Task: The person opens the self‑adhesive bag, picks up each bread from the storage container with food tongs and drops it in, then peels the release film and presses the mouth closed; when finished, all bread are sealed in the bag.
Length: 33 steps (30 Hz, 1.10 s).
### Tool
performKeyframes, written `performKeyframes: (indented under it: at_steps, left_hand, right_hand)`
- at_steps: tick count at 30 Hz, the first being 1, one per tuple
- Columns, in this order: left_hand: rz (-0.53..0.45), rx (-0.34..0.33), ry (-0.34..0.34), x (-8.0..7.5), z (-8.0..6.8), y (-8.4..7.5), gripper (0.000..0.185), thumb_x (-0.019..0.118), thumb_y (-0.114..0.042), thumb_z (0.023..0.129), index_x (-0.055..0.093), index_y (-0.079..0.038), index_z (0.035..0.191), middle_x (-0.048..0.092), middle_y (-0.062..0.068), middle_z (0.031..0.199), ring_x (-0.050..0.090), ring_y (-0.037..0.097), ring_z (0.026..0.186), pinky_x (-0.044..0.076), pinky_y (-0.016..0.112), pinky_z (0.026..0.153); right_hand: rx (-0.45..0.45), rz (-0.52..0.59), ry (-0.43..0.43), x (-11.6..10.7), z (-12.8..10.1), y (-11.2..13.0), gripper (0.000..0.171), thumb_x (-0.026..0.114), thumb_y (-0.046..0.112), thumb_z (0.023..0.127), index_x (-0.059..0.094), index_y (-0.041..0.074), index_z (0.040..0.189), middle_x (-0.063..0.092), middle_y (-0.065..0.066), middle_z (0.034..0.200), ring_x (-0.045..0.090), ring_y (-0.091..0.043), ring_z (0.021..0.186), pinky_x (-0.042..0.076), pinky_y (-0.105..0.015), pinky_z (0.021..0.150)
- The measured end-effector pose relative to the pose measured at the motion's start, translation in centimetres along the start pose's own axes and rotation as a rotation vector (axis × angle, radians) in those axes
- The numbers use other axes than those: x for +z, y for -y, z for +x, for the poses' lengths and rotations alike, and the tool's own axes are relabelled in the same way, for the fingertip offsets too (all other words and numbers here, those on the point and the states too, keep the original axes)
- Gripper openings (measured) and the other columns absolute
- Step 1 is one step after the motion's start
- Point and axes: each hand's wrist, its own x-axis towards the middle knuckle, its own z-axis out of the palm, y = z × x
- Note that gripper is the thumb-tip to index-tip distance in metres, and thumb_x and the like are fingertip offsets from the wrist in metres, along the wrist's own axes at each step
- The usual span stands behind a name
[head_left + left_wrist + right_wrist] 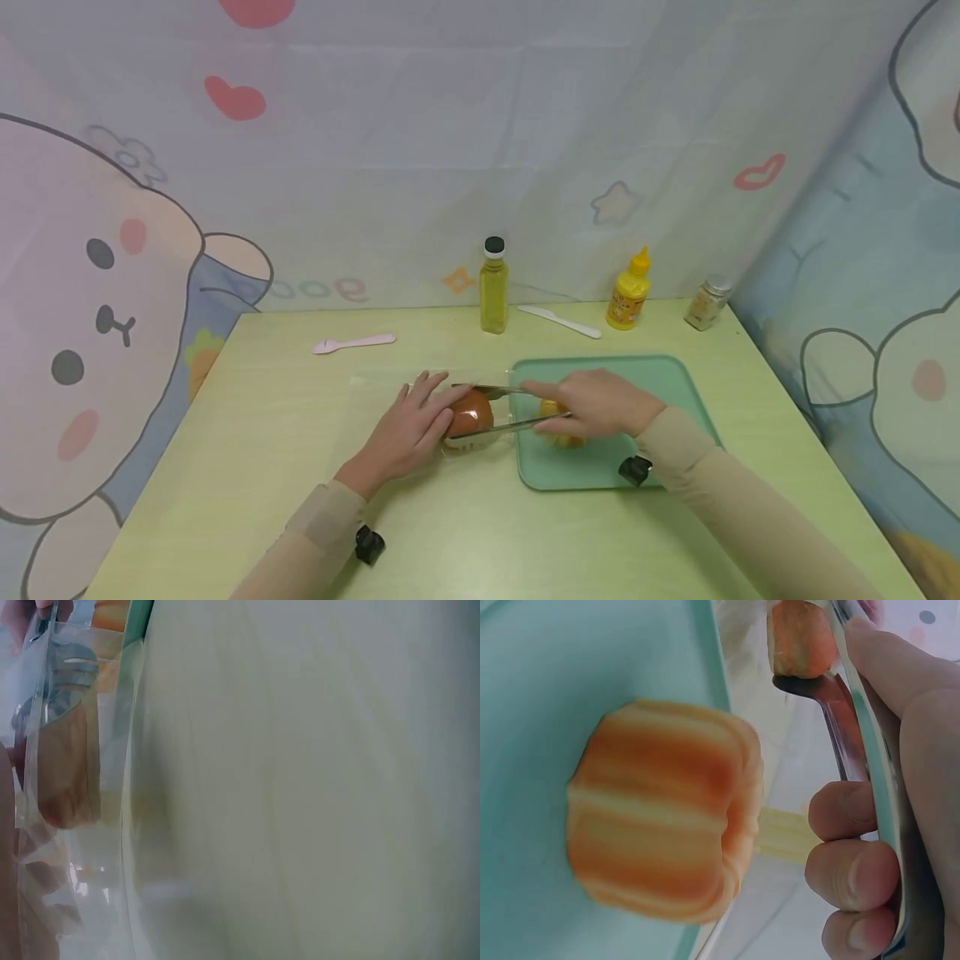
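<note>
Metal tongs (502,428) are gripped in my right hand (600,403), over the left part of a green tray (577,477). Their two arms reach left to either side of a shiny brown bread roll (471,410), which sits inside a clear plastic bag (109,847). My left hand (405,427) lies at the bag with its fingers extended, the fingertips over the left side of the roll. Beneath my right hand, a golden, ridged piece of bread (664,810) rests on the tray, partly covered by the hand in the head view.
A pink spoon (354,342) lies at the back left. Along the back edge are a bottle of yellow oil (493,292), a white plastic knife (561,321), a yellow squeeze bottle (628,296) and a small jar (708,305). A printed cloth (375,208) hangs behind the table.
</note>
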Motion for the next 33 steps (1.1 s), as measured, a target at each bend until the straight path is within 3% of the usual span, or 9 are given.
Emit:
performKeyframes:
  at_steps: [10, 21, 33]
  left_hand:
    - [0.017, 0.002, -0.034, 0.1, 0.1, -0.3, 0.042, 0.041, -0.034, 0.115, 0.053, -0.033, 0.155, 0.043, 0.017, 0.162, 0.032, 0.054, 0.151, 0.024, 0.081, 0.113]
    - [0.036, -0.013, -0.029, -0.2, 0.2, -1.0, 0.042, 0.04, -0.034, 0.115, 0.055, -0.033, 0.154, 0.045, 0.014, 0.162, 0.03, 0.052, 0.153, 0.022, 0.082, 0.114]
    - [0.085, 0.056, -0.095, 0.1, 0.4, -1.4, 0.041, 0.041, -0.032, 0.114, 0.056, -0.03, 0.153, 0.048, 0.015, 0.159, 0.036, 0.055, 0.149, 0.025, 0.084, 0.11]
  right_hand:
    - [0.027, 0.022, 0.028, 0.0, 1.6, 1.4, 0.069, 0.057, 0.059, 0.104, 0.049, 0.018, 0.159, 0.048, 0.017, 0.052, 0.048, 0.001, 0.046, 0.046, -0.026, 0.055]
    - [0.001, -0.037, -0.02, 0.8, 2.9, 2.0, 0.07, 0.059, 0.062, 0.102, 0.053, 0.017, 0.154, 0.048, 0.012, 0.059, 0.046, -0.001, 0.047, 0.046, -0.026, 0.055]
    - [-0.04, -0.059, -0.051, 0.9, 4.4, 3.2, 0.058, 0.063, 0.058, 0.102, 0.056, 0.021, 0.145, 0.048, 0.008, 0.061, 0.047, -0.006, 0.053, 0.044, -0.025, 0.053]
